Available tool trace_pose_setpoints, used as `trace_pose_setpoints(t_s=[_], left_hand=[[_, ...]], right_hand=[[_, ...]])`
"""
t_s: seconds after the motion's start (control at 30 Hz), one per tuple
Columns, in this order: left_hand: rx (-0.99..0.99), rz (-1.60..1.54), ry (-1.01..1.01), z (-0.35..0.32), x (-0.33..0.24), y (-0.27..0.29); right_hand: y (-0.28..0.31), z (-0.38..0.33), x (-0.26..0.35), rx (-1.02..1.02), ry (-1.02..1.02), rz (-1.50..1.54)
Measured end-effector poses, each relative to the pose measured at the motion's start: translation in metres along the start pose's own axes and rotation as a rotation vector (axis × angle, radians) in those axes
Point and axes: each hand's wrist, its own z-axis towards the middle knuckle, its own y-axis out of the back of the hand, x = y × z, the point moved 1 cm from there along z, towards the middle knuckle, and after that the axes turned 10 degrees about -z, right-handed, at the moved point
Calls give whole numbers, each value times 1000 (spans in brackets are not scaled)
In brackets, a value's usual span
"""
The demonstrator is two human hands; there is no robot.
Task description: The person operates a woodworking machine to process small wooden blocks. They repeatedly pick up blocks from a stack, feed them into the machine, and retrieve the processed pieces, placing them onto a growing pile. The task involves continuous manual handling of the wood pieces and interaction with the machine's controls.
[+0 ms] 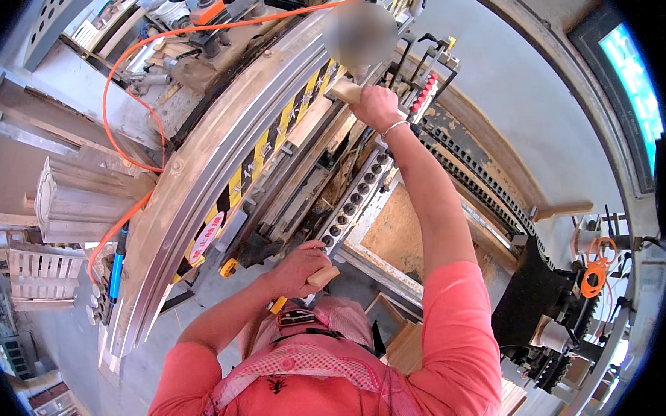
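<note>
My left hand is close to my chest and grips a small pale wooden block, just in front of a row of dark drill spindles on a long woodworking machine. My right hand is stretched far forward and holds another pale wooden piece against the machine's upper part, beside the yellow-and-black striped rail. A thin bracelet is on that wrist. Both sleeves are coral pink.
An orange hose loops over the machine's curved metal beam. Stacked wooden parts stand at the left, with a blue air tool hanging nearby. A board lies on the machine bed. A coiled orange cable is at the right.
</note>
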Motion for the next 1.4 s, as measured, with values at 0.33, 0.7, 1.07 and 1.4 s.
trace_pose_setpoints(t_s=[0.33, 0.7, 1.07, 1.4], left_hand=[[-36, -71, 27, -3, 2, -4], [-481, -1203, 477, 4, -24, -21], [-608, -1472, 562, -27, -38, -20], [-497, -195, 457, -65, -40, -11]], right_hand=[[2, 0, -1, 30, 43, -26], [-3, 1, -3, 8, 38, -39], [0, 1, 3, 57, 14, -42], [8, -1, 11, 88, -26, -92]])
